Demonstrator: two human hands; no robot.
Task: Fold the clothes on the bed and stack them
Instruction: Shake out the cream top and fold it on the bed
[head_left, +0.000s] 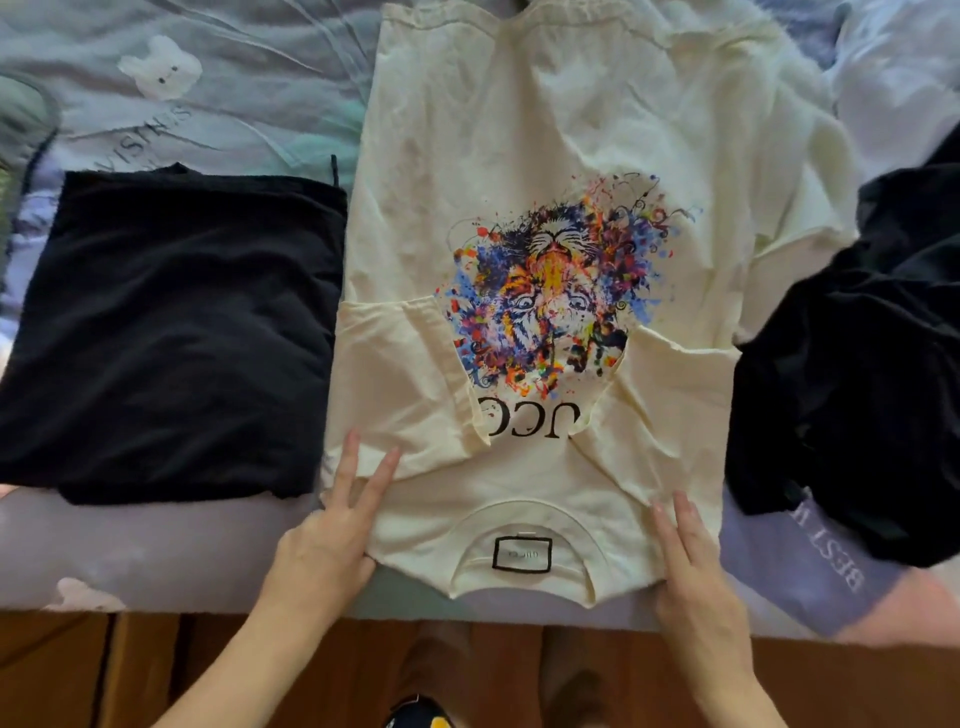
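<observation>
A cream T-shirt (545, 156) with a colourful tiger print lies flat on the bed, collar toward me and both sleeves folded inward. My left hand (327, 540) is at the shirt's near left shoulder. Two straight fingers lie on top of the cloth and the thumb is tucked under the edge. My right hand (691, 566) holds the near right shoulder the same way, fingers on top and thumb hidden beneath. A folded black garment (171, 332) lies to the left of the shirt. A crumpled black garment (852, 364) lies to the right.
The bed sheet (208, 104) is pale blue and lilac with a bear print. The bed's near edge (208, 597) runs across the bottom, with wooden floor (104, 675) below it. A lilac cloth with white lettering (810, 566) lies at the near right.
</observation>
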